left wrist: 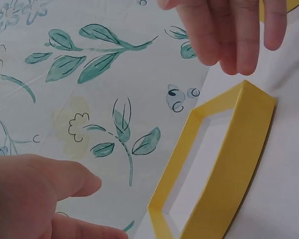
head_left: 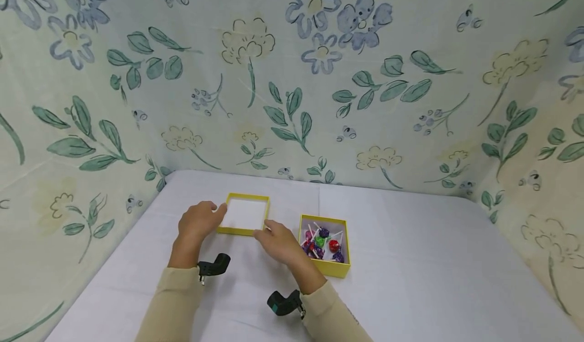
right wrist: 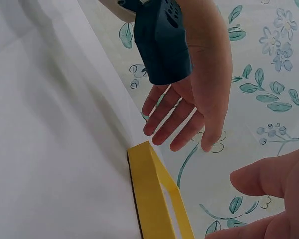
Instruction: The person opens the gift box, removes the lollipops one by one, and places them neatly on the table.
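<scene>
A shallow yellow box lid (head_left: 244,231) with a white inside lies on the table, hollow side up. My left hand (head_left: 199,221) hovers by its left side, thumb and fingers spread apart; in the left wrist view a gap shows between this hand (left wrist: 35,194) and the lid (left wrist: 244,154). At the lid's lower right corner is my right hand (head_left: 279,241), fingers extended; whether it touches the edge I cannot tell. To the right of that hand stands a yellow box (head_left: 330,268) holding several wrapped lollipops (head_left: 320,241) in red, green and purple.
A white cloth (head_left: 410,261) covers the table. Flowered fabric (head_left: 292,78) hangs behind and along both sides. Each wrist carries a black camera mount, one on the left (head_left: 214,266) and one on the right (head_left: 284,303).
</scene>
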Tool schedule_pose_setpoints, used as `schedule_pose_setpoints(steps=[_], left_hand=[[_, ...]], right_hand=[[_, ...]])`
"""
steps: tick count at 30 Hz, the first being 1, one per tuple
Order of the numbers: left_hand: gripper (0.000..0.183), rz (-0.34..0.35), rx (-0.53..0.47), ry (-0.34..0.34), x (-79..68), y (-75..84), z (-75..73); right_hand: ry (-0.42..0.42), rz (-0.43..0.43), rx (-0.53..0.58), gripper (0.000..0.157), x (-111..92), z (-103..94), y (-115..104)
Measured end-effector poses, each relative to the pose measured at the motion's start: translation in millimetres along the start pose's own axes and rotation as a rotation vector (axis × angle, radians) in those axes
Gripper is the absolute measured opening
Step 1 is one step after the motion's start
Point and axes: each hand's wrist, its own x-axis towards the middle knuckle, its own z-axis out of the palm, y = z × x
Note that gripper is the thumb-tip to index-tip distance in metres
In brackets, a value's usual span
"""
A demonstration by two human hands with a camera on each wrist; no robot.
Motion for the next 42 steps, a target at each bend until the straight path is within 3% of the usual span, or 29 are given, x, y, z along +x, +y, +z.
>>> schedule_pose_setpoints(steps=[7, 13, 17, 20, 24, 27, 32, 38, 42], left_hand=[[0.055, 0.056, -0.011, 0.105, -5.1, 15.4, 1.3], [0.051, 0.142, -0.077, 0.134, -6.0, 29.0, 10.7], [0.049, 0.16, -0.129, 0.13, -8.2, 39.0, 16.6], [0.048, 0.175, -0.157, 0.104, -10.8, 45.3, 22.6], [0.047, 0.225, -0.183, 0.086, -13.5, 55.3, 30.7], [0.045, 0.244, -0.205, 0.096, -15.4, 60.6, 36.3], [0.043, 0.275, -0.296, 0.118, -16.0, 72.7, 53.5], [0.041, 0.345, -0.446, 0.077, -20.8, 87.9, 81.6], [0.038, 0.345, -0.517, 0.067, -22.8, 96.6, 97.7]], right_hand=[[0.0, -0.045, 0.03, 0.066, -6.1, -16.6, -8.8], [0.023, -0.078, 0.032, 0.063, -11.0, -34.1, -10.7], [0.003, -0.106, 0.057, 0.06, -13.8, -46.1, -13.1], [-0.004, -0.14, 0.14, 0.058, -14.2, -56.0, -12.9], [0.035, -0.151, 0.266, 0.055, -14.7, -69.6, -10.1], [0.064, -0.145, 0.293, 0.051, -16.5, -77.0, -6.3], [0.115, -0.151, 0.258, 0.042, -20.0, -88.4, 4.1], [0.143, -0.213, 0.224, 0.034, -22.3, -97.2, 18.2], [0.165, -0.266, 0.204, 0.033, -25.1, -106.3, 26.0]])
